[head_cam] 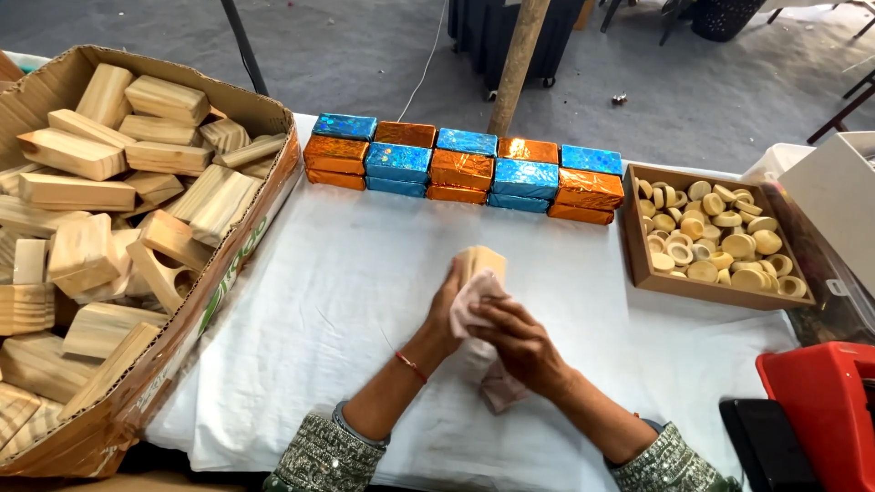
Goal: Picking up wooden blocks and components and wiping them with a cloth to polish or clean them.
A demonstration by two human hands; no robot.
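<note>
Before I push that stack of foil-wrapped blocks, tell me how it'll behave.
The foil-wrapped blocks are probably stiff and boxy, so unlikely to roll. Stacked three high like loose bricks, they may slide apart rather than move together. The shiny foil looks slippery and easily creased.

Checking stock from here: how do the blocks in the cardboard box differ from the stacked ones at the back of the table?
The blocks in the cardboard box are bare pale wood, heaped loosely at all angles. The stacked blocks are wrapped in shiny blue and orange foil and laid flat in neat, alternating rows. Both are similar rectangular bricks. The left hand holds a bare one.

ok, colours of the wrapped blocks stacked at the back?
Wrapped blocks: shiny blue and orange foil, alternating like a checkerboard. Head view.
</note>
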